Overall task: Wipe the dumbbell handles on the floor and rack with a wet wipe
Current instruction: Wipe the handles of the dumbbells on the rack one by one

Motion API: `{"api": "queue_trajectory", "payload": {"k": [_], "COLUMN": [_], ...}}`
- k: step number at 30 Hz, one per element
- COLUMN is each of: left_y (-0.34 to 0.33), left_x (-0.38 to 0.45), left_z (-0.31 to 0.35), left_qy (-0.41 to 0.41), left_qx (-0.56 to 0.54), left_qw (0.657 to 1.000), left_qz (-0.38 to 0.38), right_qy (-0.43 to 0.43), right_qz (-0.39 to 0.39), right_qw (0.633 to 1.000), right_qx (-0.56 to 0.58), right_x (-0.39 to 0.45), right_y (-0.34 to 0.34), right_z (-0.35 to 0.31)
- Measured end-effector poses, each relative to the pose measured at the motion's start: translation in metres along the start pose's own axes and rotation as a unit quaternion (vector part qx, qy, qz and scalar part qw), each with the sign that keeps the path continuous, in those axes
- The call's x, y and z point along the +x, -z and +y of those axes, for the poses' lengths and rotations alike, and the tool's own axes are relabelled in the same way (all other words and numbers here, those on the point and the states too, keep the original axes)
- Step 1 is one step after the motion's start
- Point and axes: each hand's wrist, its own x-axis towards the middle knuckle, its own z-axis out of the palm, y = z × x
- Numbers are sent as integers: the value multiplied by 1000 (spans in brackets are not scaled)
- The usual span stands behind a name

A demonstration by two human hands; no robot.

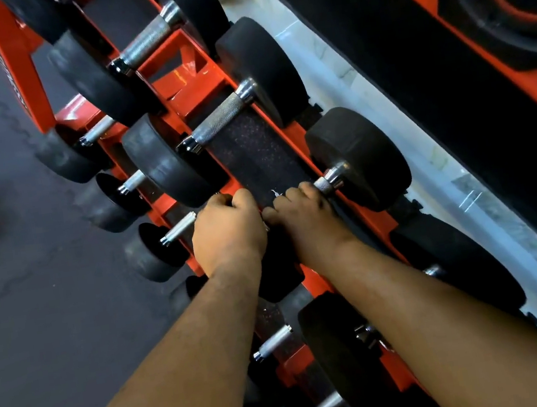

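Both my hands are on one dumbbell on the top shelf of the orange rack [198,85]. My left hand [229,229] is curled over the near-left end of its handle; the fingers wrap out of sight beneath, so I cannot tell how tightly they close. My right hand [299,212] is curled round the handle just beside the chrome collar, fingers pressed together, next to the far-right head [357,156] of this dumbbell. A small white scrap shows at my right knuckles, likely the wet wipe [274,194]; most of it is hidden under the fingers.

Handling notes, by judgement:
- The dumbbell: thick black rubber heads, steel bar. Heavy, rigid. No need to lift; it should sit steady on the shelf while I rub.
- The handle: judging by the next dumbbell's handle [218,124] further along, it is knurled steel, so grippy when dry, and the wipe will drag and may snag on it.
- The wipe: soft, thin, damp, tears easily. Best wrapped round the bar and twisted, not scrubbed lengthwise.
- Hold point: the bar between the collars, left hand steadying.

More dumbbells sit on the lower shelf, left, over the dark floor [11,274].
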Motion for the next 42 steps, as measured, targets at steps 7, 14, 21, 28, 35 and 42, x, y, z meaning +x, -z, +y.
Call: {"api": "queue_trajectory", "payload": {"k": [7, 14, 21, 28, 35, 42], "left_y": [0, 3, 3, 2, 3, 1], "left_x": [0, -6, -3, -5, -5, -5], "left_z": [1, 6, 3, 2, 3, 3], "left_qy": [-3, -4, -8, -8, -1, 2], "left_qx": [1, 0, 8, 6, 3, 5], "left_qw": [1000, 1000, 1000, 1000, 1000, 1000], "left_qz": [-4, -6, -3, -1, -7, 2], "right_qy": [-5, -44, -105, -102, -140, -220], "right_qz": [16, 34, 29, 31, 36, 48], "right_qw": [998, 998, 992, 994, 989, 972], "right_qx": [-65, -8, -65, -27, -6, 67], "right_x": [-56, -9, -55, -14, -50, -27], "right_y": [-25, -3, -7, -4, -10, 2], "right_z": [12, 9, 4, 13, 10, -13]}}
